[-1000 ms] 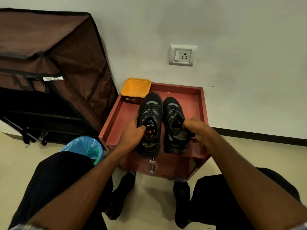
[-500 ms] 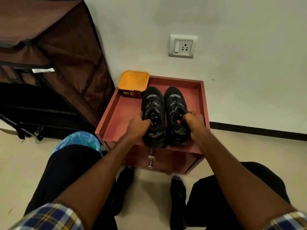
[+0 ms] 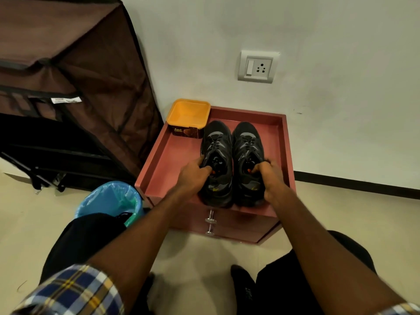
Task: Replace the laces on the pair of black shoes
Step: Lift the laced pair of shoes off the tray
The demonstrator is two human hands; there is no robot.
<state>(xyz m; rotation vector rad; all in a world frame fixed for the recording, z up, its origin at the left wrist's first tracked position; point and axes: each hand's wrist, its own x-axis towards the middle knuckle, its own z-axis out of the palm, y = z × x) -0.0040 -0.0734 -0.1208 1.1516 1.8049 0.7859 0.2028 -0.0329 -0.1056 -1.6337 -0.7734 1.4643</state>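
The black shoes (image 3: pixel 231 162) are sitting side by side at frame centre on the red bench (image 3: pixel 285 142), toes toward the wall. We are curling our left hand (image 3: pixel 193 176) and right hand (image 3: pixel 268 178) around each collar.

Both bare forearms extend forward from rolled plaid sleeves. The left hand (image 3: pixel 195 176) grips the collar of the left black lace-up shoe (image 3: pixel 217 164), thumb inside the opening. The right hand (image 3: pixel 271 178) grips the right black lace-up shoe (image 3: pixel 247 155) likewise, fingers (image 3: pixel 261 167) curled over its collar.
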